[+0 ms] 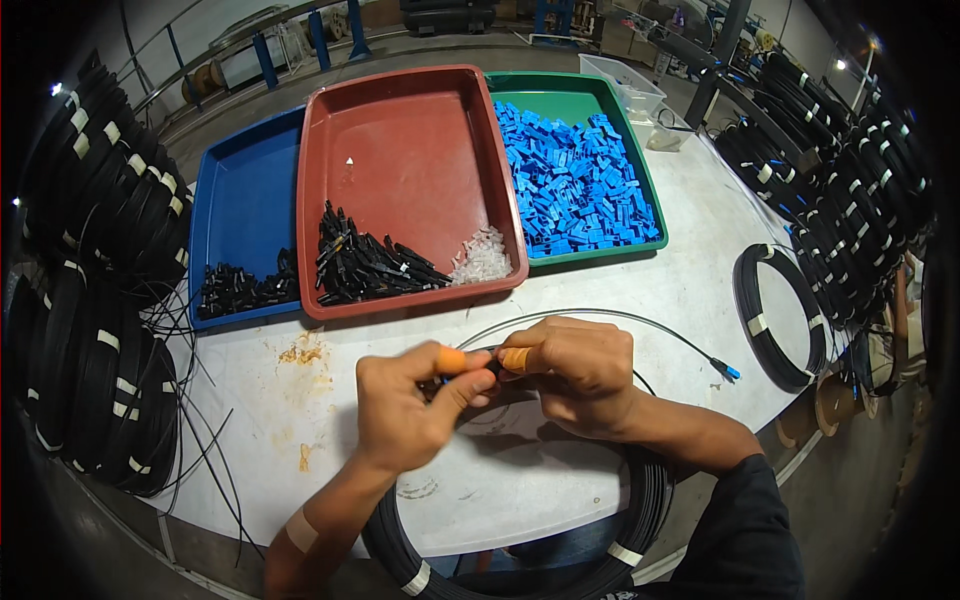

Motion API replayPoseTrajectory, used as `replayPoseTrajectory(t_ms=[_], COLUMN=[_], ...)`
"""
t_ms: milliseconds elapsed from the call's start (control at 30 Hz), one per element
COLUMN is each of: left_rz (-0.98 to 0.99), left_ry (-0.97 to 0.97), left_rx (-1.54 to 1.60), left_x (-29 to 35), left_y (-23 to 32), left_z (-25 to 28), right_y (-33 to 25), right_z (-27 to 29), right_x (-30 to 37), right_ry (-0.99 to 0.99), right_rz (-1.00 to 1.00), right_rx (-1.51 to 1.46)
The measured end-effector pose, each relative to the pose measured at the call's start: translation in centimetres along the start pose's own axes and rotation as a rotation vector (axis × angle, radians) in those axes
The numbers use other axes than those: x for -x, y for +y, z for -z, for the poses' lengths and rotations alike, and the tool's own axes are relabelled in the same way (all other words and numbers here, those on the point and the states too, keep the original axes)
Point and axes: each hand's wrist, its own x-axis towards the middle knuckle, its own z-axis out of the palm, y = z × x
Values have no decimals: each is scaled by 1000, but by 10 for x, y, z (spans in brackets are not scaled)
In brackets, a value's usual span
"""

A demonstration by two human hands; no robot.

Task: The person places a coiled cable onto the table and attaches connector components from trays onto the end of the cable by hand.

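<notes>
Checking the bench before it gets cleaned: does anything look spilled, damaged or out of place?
Yes: yellowish-brown crusty patches stain the white table below the red tray, like dried residue. The trays' parts stay inside them.

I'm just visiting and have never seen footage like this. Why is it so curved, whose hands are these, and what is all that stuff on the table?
A wide-angle camera on the person's head looks down, bending straight edges. The left hand and right hand pinch a small black cable end between them, with orange finger covers on. On the white table sit a blue tray, a red tray with black connector parts, and a green tray of blue clips. Black cable coils lie around.
</notes>
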Motion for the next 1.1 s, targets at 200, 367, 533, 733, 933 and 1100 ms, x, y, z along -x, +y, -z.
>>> replayPoseTrajectory(t_ms=[200, 367, 533, 733, 933, 1100], left_rz=[-1332, -1386, -844, -218, -972, -1412], left_ry=[-276, -265, -153, -18, -223, -284], left_rx=[-1181, -1192, -917, -137, -990, -1196], left_x=[-12, -17, -4, 3, -3, -9], left_y=[6, 3, 2, -13, -1, 7], left_z=[17, 26, 24, 10, 18, 16], right_y=[-2, 5, 3, -3, 0, 1], right_z=[3, 5, -1, -2, -1, 10], right_x=[-3, -9, -2, 3, 4, -7], right_ry=[-128, -336, -143, -66, -114, -387], right_rz=[-701, -731, -300, -92, -256, -790], right_rx=[-681, -768, -317, -42, -234, -798])
